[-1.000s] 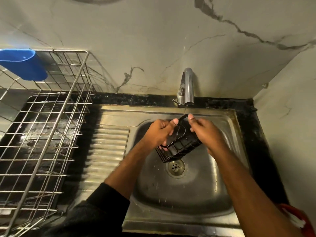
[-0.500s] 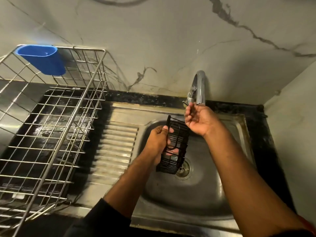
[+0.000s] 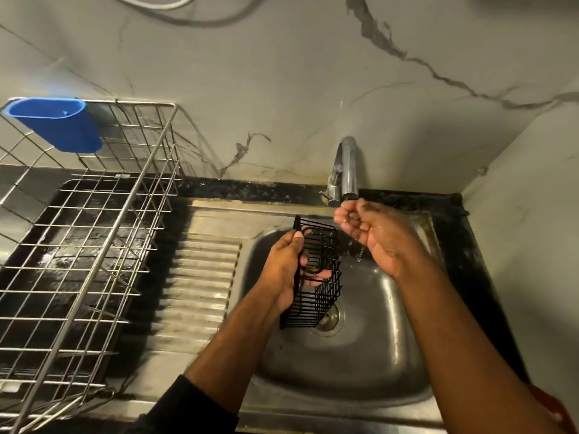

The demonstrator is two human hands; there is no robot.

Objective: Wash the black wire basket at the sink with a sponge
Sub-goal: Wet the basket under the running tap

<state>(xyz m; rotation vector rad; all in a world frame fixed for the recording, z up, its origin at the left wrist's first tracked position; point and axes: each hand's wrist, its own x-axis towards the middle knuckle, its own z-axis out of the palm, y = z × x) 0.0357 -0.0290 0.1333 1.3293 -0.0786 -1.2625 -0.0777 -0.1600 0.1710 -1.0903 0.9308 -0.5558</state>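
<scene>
My left hand (image 3: pixel 286 267) grips the black wire basket (image 3: pixel 316 296) by its upper end and holds it upright over the steel sink bowl (image 3: pixel 369 349), above the drain. My right hand (image 3: pixel 369 233) is cupped, empty and wet, just under the spout of the chrome tap (image 3: pixel 347 164), to the right of the basket and apart from it. Drops of water fall from it. No sponge is in view.
A steel wire dish rack (image 3: pixel 94 245) stands on the black counter at the left, with a blue plastic cup (image 3: pixel 59 123) hung on its far corner. The ribbed drainboard (image 3: pixel 200 283) lies between rack and bowl. Marble walls close the back and right.
My right hand let go of the basket and rose under the tap spout. My left hand turned the basket from lying tilted to hanging upright. The view shifted slightly right.
</scene>
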